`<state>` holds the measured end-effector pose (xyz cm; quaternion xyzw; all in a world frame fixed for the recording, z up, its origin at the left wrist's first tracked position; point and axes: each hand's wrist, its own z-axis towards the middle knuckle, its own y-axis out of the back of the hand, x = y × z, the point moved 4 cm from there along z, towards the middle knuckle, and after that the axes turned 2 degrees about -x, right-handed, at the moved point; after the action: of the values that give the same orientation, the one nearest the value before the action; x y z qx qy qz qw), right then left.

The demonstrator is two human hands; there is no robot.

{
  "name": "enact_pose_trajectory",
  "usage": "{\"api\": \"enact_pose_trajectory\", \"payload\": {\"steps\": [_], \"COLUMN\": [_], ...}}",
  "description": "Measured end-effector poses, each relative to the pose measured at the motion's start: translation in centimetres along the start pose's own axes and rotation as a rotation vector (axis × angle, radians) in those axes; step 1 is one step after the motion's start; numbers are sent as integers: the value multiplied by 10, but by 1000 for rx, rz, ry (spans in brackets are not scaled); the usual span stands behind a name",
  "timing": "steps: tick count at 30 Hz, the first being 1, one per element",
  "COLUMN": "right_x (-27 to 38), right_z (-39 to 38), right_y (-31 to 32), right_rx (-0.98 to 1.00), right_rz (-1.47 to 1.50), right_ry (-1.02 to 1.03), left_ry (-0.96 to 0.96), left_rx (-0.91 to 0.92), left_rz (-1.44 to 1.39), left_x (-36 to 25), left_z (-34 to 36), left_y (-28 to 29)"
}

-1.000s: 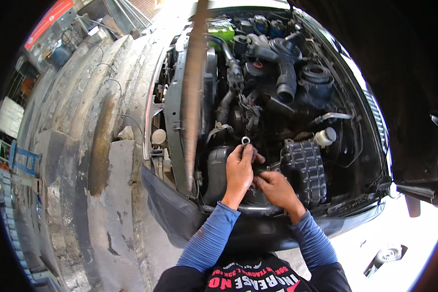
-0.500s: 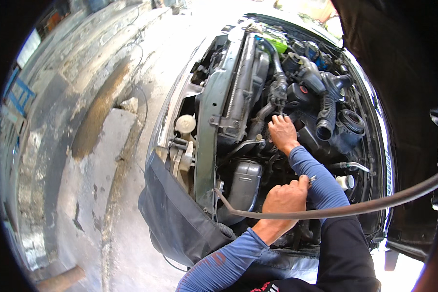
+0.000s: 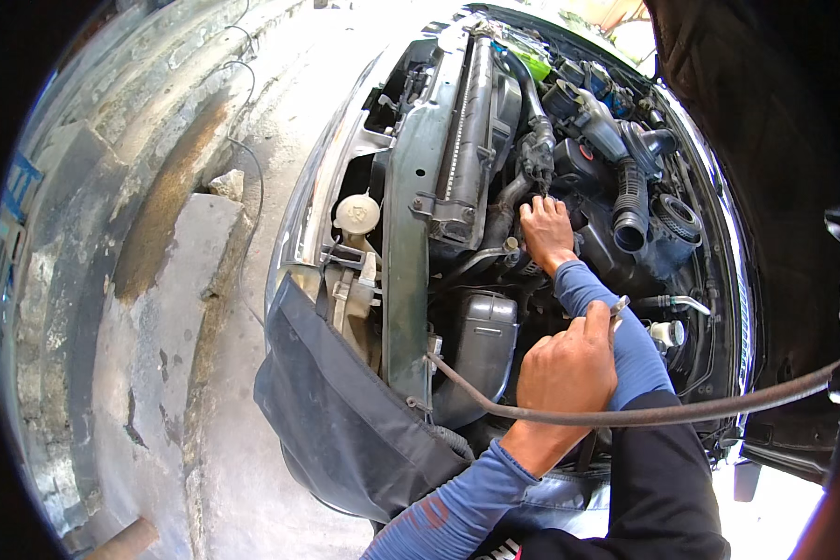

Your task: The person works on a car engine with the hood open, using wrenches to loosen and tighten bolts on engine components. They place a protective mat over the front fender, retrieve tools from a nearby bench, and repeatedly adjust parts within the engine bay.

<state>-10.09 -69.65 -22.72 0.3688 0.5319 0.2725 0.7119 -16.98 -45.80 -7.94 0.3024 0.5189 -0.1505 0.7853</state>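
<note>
Since half a second ago the left hand (image 3: 569, 369) has risen a little in the picture, and the small metal tool (image 3: 617, 306) it pinches now pokes up clear above the thumb; the right hand (image 3: 546, 231) has hardly shifted, deep in the engine bay.

Left grip: clenched, thumb and forefinger grasping the thin metal tool, whose bright tip shows just above the knuckles and against the blue sleeve (image 3: 616, 327) of the right arm. Its lower end is hidden in the fist, so its kind cannot be told. Right grip: fingers curled down among the hoses behind the radiator (image 3: 471, 131); whether they close on anything cannot be told, since the fingertips are out of sight.

A long rusty rod (image 3: 625, 415) crosses the lower part of the bay, from the front panel on the left, under the left wrist, out to the right edge.

As for containers: a white round cap (image 3: 356, 213) sits on a pale tank at the front left corner of the bay, and a smaller white-capped reservoir (image 3: 665, 332) stands just right of the right forearm; what is in either cannot be seen. A black ribbed air hose (image 3: 631, 201) ends in an open mouth near the right hand. A dark cloth (image 3: 345, 420) hangs over the front of the car.
</note>
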Motion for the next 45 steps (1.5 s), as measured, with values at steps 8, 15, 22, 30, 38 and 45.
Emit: {"api": "enact_pose_trajectory", "payload": {"steps": [8,15,22,30,38,45], "right_x": [-37,-104,-150,-171,-194,-206], "right_z": [-38,-182,-338,-409,-440,-432], "right_y": [48,187,241,216,198,174], "right_rx": [-37,26,-198,-108,93,-43], "right_rz": [260,864,1018,729,775,829], "right_ry": [-123,-348,-831,-722,-1039,-777], "left_ry": [39,129,188,259,128,255], "left_rx": [94,124,169,228,7,7], "left_rz": [78,267,43,39,195,197], "left_x": [-3,-4,-16,-8,16,37], "left_z": [0,6,-8,-29,-26,-12], "left_y": [-21,-17,-33,-62,-47,-56]}}
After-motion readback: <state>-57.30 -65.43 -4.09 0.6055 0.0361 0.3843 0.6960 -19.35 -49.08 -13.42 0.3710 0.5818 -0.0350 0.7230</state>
